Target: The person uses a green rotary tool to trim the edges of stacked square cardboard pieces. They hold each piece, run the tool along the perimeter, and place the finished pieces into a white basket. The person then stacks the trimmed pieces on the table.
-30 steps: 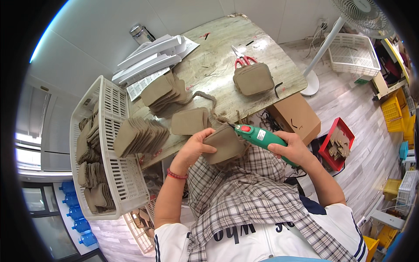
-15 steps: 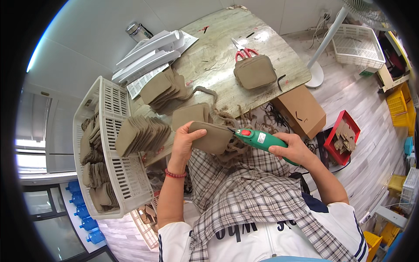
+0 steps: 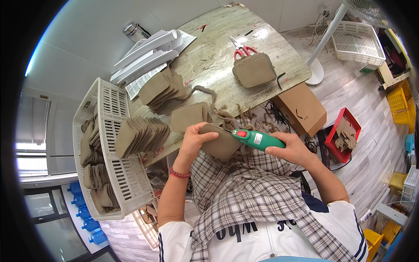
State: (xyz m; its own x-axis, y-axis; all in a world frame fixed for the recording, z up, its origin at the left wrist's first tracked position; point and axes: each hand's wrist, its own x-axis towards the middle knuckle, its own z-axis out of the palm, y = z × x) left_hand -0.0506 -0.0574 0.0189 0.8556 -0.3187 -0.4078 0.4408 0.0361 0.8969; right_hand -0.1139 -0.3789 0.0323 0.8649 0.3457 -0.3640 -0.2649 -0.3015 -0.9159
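- Closest to me, a person in a plaid apron [image 3: 244,196] sits with knees against the corner of the work; a red beaded bracelet [image 3: 180,174] circles the left wrist.
- The left hand [image 3: 195,140] has its fingers clamped on a rounded taupe fabric panel [image 3: 220,145], thumb on top, holding it tilted above the lap.
- The right hand [image 3: 291,150] has its fingers closed round the rear of a green handheld power tool [image 3: 262,139] with a red switch; its dark tip meets the panel's upper right edge, though I can't tell whether it cuts in.
- Frayed taupe trimmings [image 3: 226,114] bunch just beyond the tip.
- On the worn surface [image 3: 209,56], a short stack of panels [image 3: 187,118] lies just beyond the left hand, with a fanned row [image 3: 142,136] to its left, against a white plastic crate [image 3: 145,192] holding more.
- Farther along sit another slanting stack [image 3: 159,89], a neat pile [image 3: 254,70] and red-handled scissors [image 3: 243,51] touching it.
- White papers [image 3: 150,54] and a steel flask [image 3: 135,32] stand at the back.
- Over on the floor side: a cardboard box [image 3: 303,109], a red tray [image 3: 335,125] of offcuts [image 3: 345,139], and a white fan [image 3: 364,9].
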